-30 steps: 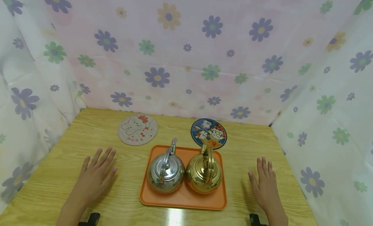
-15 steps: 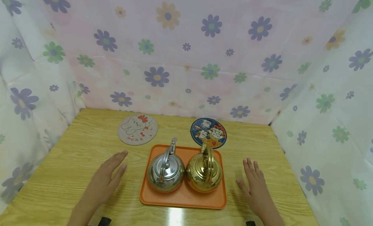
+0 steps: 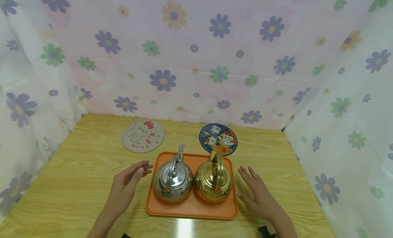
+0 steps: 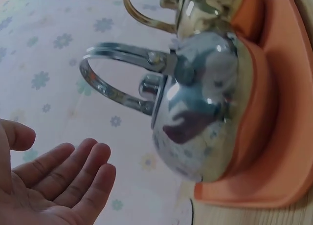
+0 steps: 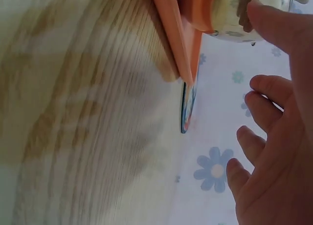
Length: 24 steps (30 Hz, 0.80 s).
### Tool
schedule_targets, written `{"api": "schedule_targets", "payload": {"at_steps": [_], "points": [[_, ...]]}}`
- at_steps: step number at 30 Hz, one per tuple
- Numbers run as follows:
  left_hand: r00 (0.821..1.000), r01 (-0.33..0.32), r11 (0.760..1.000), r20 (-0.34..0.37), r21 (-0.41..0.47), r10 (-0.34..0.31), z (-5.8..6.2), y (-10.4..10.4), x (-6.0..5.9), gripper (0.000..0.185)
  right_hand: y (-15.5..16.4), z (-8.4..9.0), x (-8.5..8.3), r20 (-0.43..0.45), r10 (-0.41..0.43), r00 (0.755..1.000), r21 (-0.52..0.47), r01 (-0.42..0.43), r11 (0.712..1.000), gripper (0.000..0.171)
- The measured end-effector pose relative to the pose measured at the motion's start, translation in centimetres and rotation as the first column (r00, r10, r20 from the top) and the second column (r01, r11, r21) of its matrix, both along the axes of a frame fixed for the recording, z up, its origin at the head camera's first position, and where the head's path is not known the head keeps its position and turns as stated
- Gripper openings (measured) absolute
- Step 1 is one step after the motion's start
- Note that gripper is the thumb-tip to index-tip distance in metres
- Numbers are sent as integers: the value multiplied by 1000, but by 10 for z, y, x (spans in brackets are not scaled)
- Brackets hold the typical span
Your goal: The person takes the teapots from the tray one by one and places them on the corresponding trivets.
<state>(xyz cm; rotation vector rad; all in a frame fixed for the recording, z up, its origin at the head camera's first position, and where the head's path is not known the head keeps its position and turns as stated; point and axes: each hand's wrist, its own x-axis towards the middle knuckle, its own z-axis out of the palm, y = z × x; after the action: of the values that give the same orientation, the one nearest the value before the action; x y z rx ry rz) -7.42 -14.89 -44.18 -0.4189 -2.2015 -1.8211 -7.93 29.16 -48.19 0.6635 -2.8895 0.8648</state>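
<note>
A silver kettle (image 3: pixel 173 183) and a gold kettle (image 3: pixel 213 183) stand side by side on an orange tray (image 3: pixel 190 210), their spouts toward the back and their hoop handles raised. My left hand (image 3: pixel 124 185) hovers by the tray's left edge, fingers loosely bent, apart from the silver kettle. In the left wrist view that hand (image 4: pixel 63 181) holds nothing, and the silver kettle (image 4: pixel 195 98) is close to it. On the other side my right hand (image 3: pixel 258 193) is spread beside the tray's right edge, near the gold kettle. No contact shows there in the right wrist view.
Behind the tray lie two round mats on the wooden table (image 3: pixel 76 156): a pale rabbit mat (image 3: pixel 143 136) at left and a dark blue cartoon mat (image 3: pixel 218 139) at right, close to the gold spout. A flowered curtain (image 3: pixel 184 60) encloses the back and sides.
Both hands have moved inward from the table's sides toward the tray. The left hand has turned and its fingers have bent. Kettles, tray and mats have stayed in place.
</note>
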Motion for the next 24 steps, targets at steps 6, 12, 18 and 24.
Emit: {"api": "schedule_targets", "payload": {"at_steps": [6, 12, 18, 24], "points": [[979, 189, 955, 32, 230, -202, 5, 3, -1, 33, 6, -11, -21, 2, 86, 996, -3, -86, 996, 82], [939, 281, 905, 105, 321, -328, 7, 4, 0, 35, 15, -24, -38, 117, 154, 981, -106, -142, 984, 81], [914, 278, 874, 169, 397, -368, 9, 9, -3, 34, 18, -30, -46, 203, 176, 963, -180, -140, 974, 82], [889, 288, 848, 206, 445, -410, 10, 13, -5, 33, 19, -32, -51, 244, 208, 947, -203, -160, 966, 85]]}}
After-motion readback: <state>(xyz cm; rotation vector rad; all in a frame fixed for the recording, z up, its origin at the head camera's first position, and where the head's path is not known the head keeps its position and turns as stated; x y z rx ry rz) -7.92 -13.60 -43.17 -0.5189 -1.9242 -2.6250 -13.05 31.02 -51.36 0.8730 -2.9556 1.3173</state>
